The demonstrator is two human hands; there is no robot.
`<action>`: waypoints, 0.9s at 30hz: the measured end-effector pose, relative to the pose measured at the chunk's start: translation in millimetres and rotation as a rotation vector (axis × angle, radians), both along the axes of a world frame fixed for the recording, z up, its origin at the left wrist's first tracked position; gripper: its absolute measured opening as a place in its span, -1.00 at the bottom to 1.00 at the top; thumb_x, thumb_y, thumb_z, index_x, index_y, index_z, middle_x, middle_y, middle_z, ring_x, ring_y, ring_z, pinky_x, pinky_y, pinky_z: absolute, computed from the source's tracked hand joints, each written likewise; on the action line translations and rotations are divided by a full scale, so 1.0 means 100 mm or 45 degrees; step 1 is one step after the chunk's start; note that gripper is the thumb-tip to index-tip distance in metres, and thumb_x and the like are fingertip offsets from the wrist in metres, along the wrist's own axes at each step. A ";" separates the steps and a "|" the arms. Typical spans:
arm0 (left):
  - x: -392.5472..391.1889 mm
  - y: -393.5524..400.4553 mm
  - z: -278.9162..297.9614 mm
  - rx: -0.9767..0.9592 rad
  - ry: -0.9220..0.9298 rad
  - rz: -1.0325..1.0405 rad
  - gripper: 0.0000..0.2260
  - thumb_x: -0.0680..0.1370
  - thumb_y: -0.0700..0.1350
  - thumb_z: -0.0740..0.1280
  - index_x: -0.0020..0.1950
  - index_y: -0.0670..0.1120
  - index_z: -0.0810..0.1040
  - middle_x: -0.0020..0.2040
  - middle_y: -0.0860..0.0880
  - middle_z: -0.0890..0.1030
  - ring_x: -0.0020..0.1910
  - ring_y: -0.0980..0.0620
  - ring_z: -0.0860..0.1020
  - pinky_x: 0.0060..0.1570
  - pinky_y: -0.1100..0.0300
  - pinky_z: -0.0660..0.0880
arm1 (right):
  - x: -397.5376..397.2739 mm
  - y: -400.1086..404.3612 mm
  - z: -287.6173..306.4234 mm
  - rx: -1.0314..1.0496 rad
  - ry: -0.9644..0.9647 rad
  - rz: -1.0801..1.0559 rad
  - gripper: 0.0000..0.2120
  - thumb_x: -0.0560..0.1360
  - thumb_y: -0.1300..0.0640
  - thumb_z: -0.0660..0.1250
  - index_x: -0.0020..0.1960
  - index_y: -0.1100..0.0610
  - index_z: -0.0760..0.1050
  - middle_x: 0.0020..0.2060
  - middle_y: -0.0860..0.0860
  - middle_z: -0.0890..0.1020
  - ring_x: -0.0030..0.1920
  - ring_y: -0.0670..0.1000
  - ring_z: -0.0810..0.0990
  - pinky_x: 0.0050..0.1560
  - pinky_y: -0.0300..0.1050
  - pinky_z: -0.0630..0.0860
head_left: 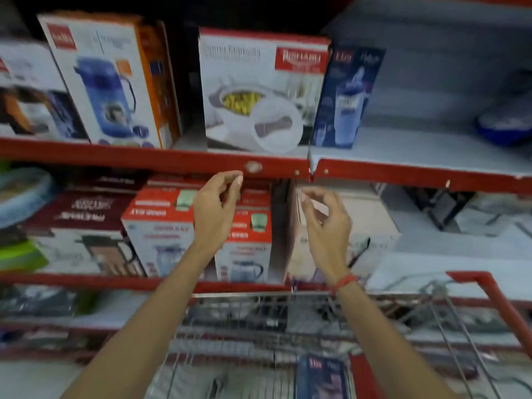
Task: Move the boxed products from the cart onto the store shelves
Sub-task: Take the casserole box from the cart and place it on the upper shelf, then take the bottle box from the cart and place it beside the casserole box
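My left hand (214, 210) and right hand (325, 220) hung empty with fingers curled, in front of the middle shelf (161, 282), just under the red edge of the upper shelf (144, 156). Below them a blue box (321, 378) lay in the cart (495, 300).

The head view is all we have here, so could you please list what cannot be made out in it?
- Print on the shelf boxes, e.g. the casserole box: motion blur.
- Cart contents: one blue box, cut by the bottom edge; the rest blurred.
- Whether left hand or right hand touches the tall box: unclear.
- Top shelf's right end: blurred blue object.
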State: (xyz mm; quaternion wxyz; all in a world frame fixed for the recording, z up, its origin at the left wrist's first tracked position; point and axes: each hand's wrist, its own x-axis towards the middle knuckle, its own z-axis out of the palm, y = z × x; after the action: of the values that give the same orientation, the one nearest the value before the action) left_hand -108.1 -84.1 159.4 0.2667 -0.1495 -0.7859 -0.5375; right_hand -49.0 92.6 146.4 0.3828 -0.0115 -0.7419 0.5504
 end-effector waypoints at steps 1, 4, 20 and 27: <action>0.11 0.04 -0.15 -0.012 -0.055 -0.005 -0.78 0.59 -0.04 0.25 0.10 -0.10 0.61 -0.04 -0.04 0.69 -0.08 0.08 0.63 -0.04 0.24 0.53 | 0.12 0.00 -0.14 -0.016 -0.052 0.017 -0.90 0.55 0.20 0.31 0.00 0.07 0.58 -0.02 0.02 0.60 -0.06 -0.28 0.57 -0.07 -0.46 0.53; 0.44 0.17 -0.66 -0.110 -0.247 -0.040 -0.77 0.59 -0.06 0.26 0.04 -0.16 0.63 -0.15 -0.11 0.70 -0.24 0.07 0.57 -0.25 0.37 0.43 | 0.48 0.02 -0.65 0.005 -0.268 0.026 -0.90 0.56 0.19 0.31 0.03 0.15 0.58 -0.06 0.01 0.63 -0.10 -0.32 0.56 -0.11 -0.54 0.46; 1.88 0.99 -2.93 0.075 -2.005 -0.205 -0.89 0.53 -0.25 0.33 -0.02 -0.22 0.63 0.06 -0.23 0.66 0.08 -0.19 0.63 0.12 -0.08 0.58 | 1.85 1.08 -2.97 -0.180 -1.893 -0.027 -0.79 0.57 0.17 0.23 0.03 0.21 0.63 -0.25 0.10 0.57 -0.29 0.04 0.49 -0.28 -0.16 0.41; 1.81 1.18 -3.19 -0.133 -2.119 -0.221 -0.79 0.61 -0.09 0.19 -0.07 -0.18 0.54 0.07 -0.26 0.60 0.14 -0.24 0.58 0.21 -0.14 0.52 | 1.82 1.21 -3.22 -0.650 -2.042 -0.014 -0.65 0.60 0.05 0.18 0.26 0.26 0.46 -0.28 -0.06 0.45 -0.10 0.06 0.50 0.13 0.05 0.46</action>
State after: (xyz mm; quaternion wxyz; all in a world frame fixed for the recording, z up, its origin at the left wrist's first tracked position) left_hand 72.9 33.9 -160.0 -0.4500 0.2237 -0.7358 -0.4539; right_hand 132.6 213.9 -175.4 -0.2718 -0.4889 -0.6419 0.5245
